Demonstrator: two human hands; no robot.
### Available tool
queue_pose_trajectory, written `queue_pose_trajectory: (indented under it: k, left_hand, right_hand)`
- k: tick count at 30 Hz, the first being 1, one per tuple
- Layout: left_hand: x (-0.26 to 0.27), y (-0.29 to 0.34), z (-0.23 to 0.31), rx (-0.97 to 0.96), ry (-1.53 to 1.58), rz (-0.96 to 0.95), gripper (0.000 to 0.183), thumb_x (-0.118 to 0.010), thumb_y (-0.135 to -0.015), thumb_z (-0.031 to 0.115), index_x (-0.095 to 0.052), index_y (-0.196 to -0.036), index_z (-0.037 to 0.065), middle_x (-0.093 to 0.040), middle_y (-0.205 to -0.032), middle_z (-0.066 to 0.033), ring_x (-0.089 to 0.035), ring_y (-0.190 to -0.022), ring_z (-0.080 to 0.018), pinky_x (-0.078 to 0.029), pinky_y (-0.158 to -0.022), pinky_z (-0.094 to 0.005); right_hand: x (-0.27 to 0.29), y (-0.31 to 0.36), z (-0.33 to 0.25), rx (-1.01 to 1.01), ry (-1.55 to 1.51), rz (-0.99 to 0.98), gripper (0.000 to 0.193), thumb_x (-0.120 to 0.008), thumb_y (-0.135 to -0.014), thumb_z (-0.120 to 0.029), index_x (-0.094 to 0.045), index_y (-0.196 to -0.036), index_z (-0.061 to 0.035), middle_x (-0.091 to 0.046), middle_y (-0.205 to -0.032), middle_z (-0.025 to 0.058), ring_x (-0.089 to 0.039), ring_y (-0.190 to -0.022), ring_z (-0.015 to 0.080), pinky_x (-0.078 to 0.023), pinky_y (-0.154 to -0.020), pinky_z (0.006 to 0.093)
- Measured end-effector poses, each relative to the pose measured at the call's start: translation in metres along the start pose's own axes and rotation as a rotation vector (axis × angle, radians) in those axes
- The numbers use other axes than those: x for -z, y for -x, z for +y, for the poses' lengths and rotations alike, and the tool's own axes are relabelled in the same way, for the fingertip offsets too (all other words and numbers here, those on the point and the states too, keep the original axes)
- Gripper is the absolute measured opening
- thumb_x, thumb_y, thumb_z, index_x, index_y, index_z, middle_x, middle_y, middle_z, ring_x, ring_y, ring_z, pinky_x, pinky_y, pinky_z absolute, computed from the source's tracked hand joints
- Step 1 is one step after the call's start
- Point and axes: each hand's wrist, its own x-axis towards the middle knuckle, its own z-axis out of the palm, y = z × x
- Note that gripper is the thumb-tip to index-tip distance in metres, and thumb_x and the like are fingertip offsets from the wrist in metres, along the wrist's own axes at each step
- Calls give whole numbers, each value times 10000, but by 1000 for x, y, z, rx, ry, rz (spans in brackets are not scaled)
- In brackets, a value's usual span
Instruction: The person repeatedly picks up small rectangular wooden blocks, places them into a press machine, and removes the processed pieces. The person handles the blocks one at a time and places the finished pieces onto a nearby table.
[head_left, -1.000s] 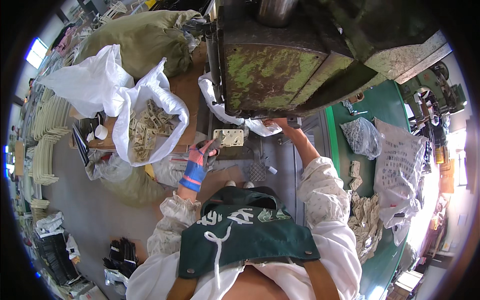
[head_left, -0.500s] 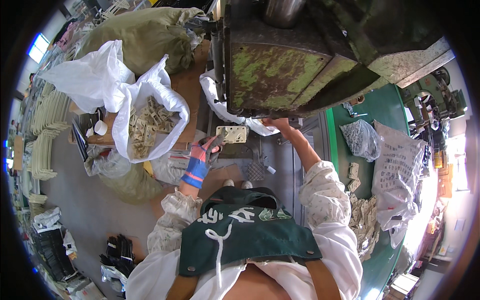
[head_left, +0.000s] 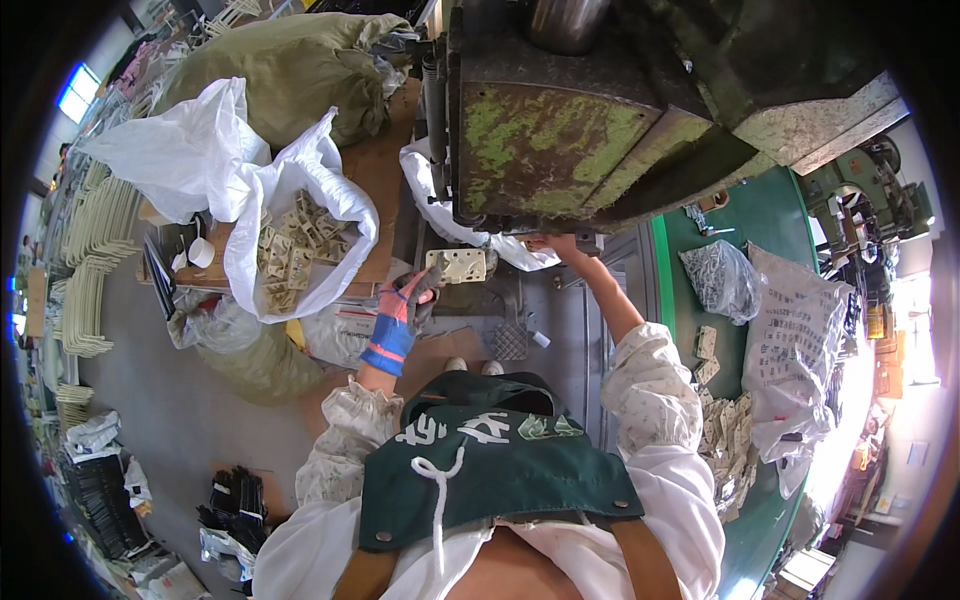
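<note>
My left hand, in a blue, pink and grey work glove, is closed on the left end of a cream metal plate with holes. The plate lies level in front of the press. My bare right hand reaches under the press's lower edge, beside a white plastic bag. The press and the hand itself hide its fingertips, so what they hold does not show.
To the left, an open white sack holds many similar cream plates. On the right, a green table carries a clear bag of small metal parts, a pile of plates and a printed woven sack.
My left hand has shifted slightly to the left and up with the plate. My right hand stays near the same spot under the press, moved only a little.
</note>
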Motion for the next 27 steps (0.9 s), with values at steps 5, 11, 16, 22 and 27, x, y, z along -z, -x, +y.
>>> queue_pose_trajectory:
  k: [5, 11, 16, 22, 27]
  left_hand:
    - [16, 1, -15, -96, 62, -22, 183, -592, -859, 201, -634, -921, 34, -449, -587, 52, -356, -423, -30, -222, -383, -199]
    - [6, 8, -8, -344, -123, -80, 193, -604, -858, 210, -652, -928, 37, -479, -599, 49, -376, -431, -40, -247, -394, -185]
    - [-5, 17, 8, -268, 31, -94, 181, -599, -861, 204, -657, -929, 47, -464, -590, 46, -355, -419, -33, -232, -391, -190]
    - [-5, 2, 3, -246, 87, -129, 194, -606, -858, 196, -662, -956, 38, -493, -610, 42, -383, -444, -24, -246, -396, -185]
    - [-28, -15, 5, -379, -49, -102, 167, -621, -848, 172, -676, -895, 22, -596, -692, 12, -458, -503, -12, -282, -409, -178]
  right_hand:
    - [-31, 42, -138, 181, 391, 129, 141, -655, -824, -113, -635, -906, -1, -622, -820, 137, -610, -734, 297, -494, -699, 368]
    - [-56, 46, -175, 844, 542, 251, 249, -709, -646, 55, -643, -881, 12, -613, -839, 88, -601, -703, 243, -500, -603, 316]
    - [-57, 44, -172, 921, 719, 159, 347, -642, -636, -6, -612, -980, 36, -577, -867, 87, -567, -697, 207, -487, -542, 303]
    - [-59, 55, -161, 983, 820, 155, 357, -635, -614, -36, -616, -959, 52, -601, -921, 111, -550, -671, 173, -477, -530, 279]
    - [-55, 61, -148, 981, 780, 50, 344, -652, -604, -26, -624, -941, 39, -603, -926, 115, -581, -685, 183, -488, -543, 276]
